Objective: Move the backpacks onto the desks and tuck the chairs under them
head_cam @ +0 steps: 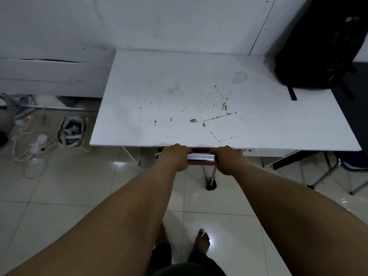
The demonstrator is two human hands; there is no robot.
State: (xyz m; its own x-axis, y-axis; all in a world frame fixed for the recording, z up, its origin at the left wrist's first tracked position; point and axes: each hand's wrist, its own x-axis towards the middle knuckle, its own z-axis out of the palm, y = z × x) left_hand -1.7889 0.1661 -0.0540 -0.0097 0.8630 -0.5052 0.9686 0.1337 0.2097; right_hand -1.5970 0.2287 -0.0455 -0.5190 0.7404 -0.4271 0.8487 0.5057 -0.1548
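Note:
A white desk with chipped paint stands against the wall. A black backpack sits upright on its far right corner, one strap hanging onto the desktop. A chair with a chrome top rail and red back is almost wholly under the desk's front edge; only the rail and one leg show. My left hand grips the left end of the rail. My right hand grips the right end. Both sets of fingers curl over the rail, right at the desk edge.
Power strips, chargers and white cables lie on the tiled floor at left, beside a grey strapped object. Folding metal legs of another piece of furniture stand at right. My bare feet are on the tiles below.

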